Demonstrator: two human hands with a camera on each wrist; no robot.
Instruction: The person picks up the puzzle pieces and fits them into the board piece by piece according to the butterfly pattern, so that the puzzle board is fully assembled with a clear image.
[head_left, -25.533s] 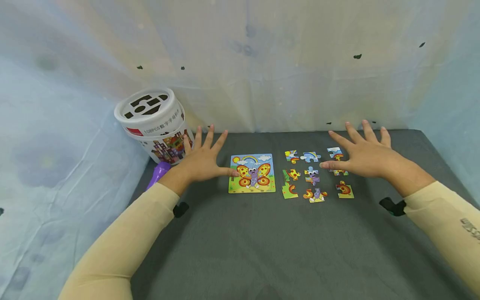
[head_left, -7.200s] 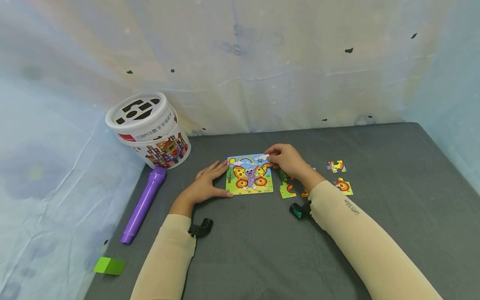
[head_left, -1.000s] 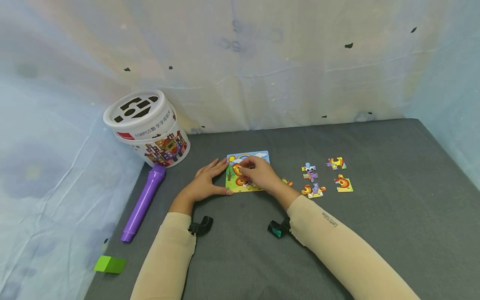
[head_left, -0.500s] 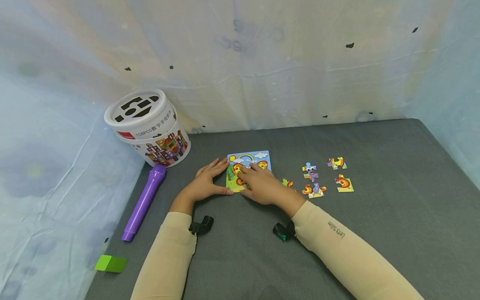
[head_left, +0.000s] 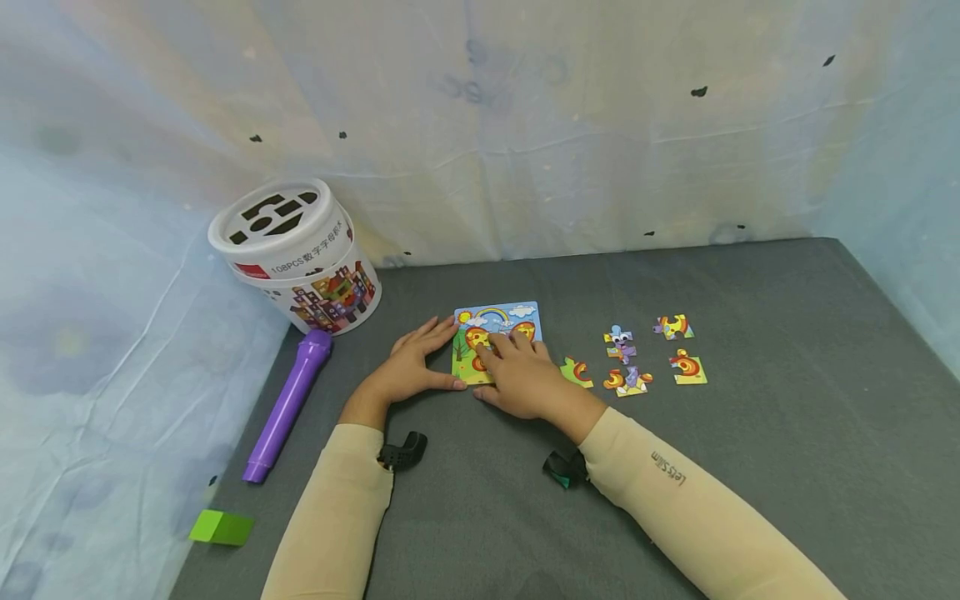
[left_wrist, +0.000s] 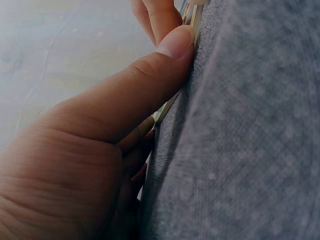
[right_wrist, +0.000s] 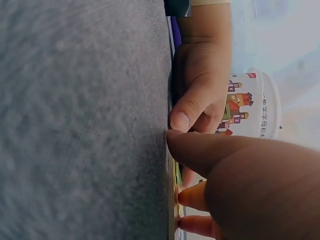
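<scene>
A square butterfly puzzle board [head_left: 495, 317] lies flat on the grey table, its lower right part hidden behind my right hand [head_left: 522, 377]. That hand spreads over the board, fingertips pressing on the picture and thumb near the bottom edge. My left hand [head_left: 408, 367] lies along the board's left side, fingers extended to the upper left corner and thumb at the lower left one. To the right are loose jigsaw pieces: a green corner piece [head_left: 576, 372], a purple face piece [head_left: 619, 343], a bottom-edge piece [head_left: 628, 381], a wing piece [head_left: 672, 326] and a red-ringed corner piece [head_left: 687, 367].
A white lidded bucket [head_left: 300, 258] with printed blocks stands at the back left. Beside it lies a purple microphone-shaped stick [head_left: 288, 408]. A green block [head_left: 221, 527] sits by the table's left edge. Cloth walls rise behind and on both sides.
Over the last second my right hand goes from fingers bunched above the board to fingers spread on it. Fewer loose pieces lie at right than in the oldest frame. My left hand stays put.
</scene>
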